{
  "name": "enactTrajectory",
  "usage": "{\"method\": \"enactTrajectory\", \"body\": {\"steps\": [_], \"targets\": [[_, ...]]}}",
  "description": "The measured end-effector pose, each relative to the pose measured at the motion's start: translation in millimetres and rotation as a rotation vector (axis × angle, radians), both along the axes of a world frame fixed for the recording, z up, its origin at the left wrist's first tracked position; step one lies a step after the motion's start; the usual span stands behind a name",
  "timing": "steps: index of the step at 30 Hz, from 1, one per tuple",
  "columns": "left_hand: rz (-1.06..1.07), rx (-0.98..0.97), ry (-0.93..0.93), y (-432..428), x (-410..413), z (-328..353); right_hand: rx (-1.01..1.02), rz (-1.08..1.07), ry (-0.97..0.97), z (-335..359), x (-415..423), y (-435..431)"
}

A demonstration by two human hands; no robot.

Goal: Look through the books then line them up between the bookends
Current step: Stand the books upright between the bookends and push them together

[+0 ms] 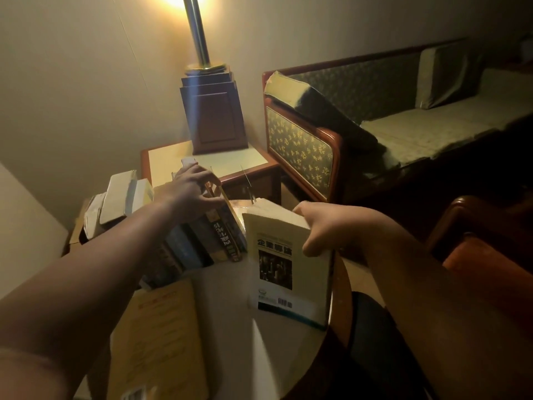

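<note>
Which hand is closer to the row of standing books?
Left. The left hand grips the top of the row of books; the right hand is just to its right, holding a cream book.

Head view: one wide-angle camera, worn on the head, facing forward and down. Set close over the counter (227, 316); lamp (215, 119) and sofa (403, 125) lie farther off.
</note>
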State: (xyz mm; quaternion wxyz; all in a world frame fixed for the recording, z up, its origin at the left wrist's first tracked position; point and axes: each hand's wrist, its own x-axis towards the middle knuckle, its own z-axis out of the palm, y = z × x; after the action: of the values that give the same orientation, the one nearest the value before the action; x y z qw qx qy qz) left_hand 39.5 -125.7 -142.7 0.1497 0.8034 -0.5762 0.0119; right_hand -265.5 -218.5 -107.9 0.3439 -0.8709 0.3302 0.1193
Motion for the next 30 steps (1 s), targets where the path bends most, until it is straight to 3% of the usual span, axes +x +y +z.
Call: {"method": "enactTrajectory", "body": {"steps": [3, 8, 17, 30], "targets": [[-0.005, -0.009, 0.001, 0.2, -1.7, 0.2, -0.088, 0.086, 0.095, 2.3, 17.9, 9.9], [-0.006, 0.000, 0.004, 0.5, -4.1, 1.9, -0.249, 0.118, 0.065, -0.5, 36.6, 27.3], [-0.002, 0.011, 0.005, 0.5, -3.0, 3.6, -0.131, 0.045, -0.146, 0.7, 13.5, 33.9], [0.004, 0.049, 0.023, 1.9, -0.9, 9.0, -0.255, -0.056, -0.273, 42.5, 30.4, 43.9]]}}
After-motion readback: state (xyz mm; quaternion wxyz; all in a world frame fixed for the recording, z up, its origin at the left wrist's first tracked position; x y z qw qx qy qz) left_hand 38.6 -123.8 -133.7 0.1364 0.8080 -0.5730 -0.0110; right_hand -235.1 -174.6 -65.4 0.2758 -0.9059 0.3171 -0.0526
